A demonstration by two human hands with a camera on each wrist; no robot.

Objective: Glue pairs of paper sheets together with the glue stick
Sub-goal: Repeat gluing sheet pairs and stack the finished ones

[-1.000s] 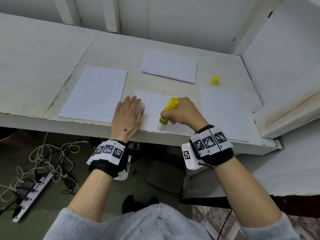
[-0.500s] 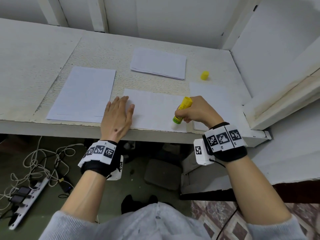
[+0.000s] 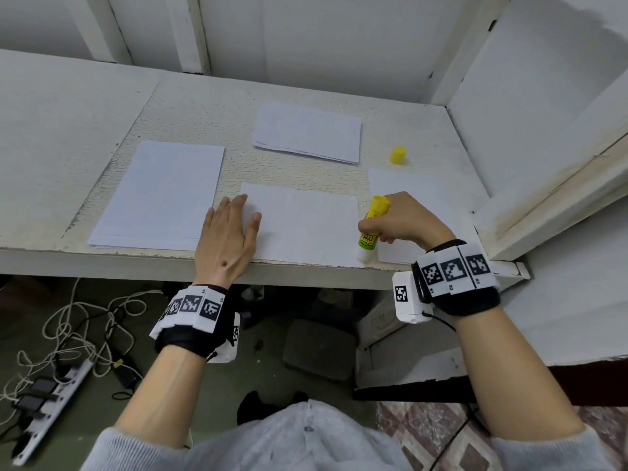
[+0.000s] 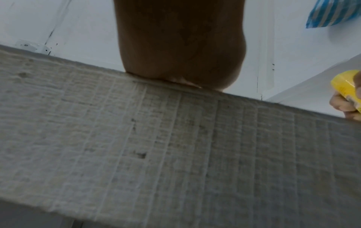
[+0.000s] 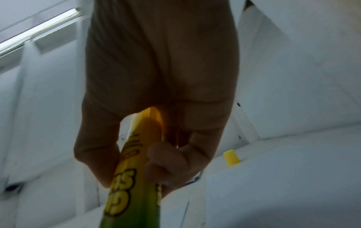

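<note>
Head view, rough white shelf [image 3: 190, 107] in white-walled alcove, left hand [image 3: 227, 238] flat on sheet [image 3: 306, 226], right hand [image 3: 404, 219] gripping glue stick [image 3: 373, 223]

Makeshift workroom: rough white-painted bench [image 3: 85, 107], floor power strip [image 3: 51, 399].

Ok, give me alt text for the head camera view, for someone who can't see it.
A right hand presses an uncapped glue stick onto the near right corner of a paper sheet, while the left hand lies flat on its left edge. The yellow cap stands behind.
</note>
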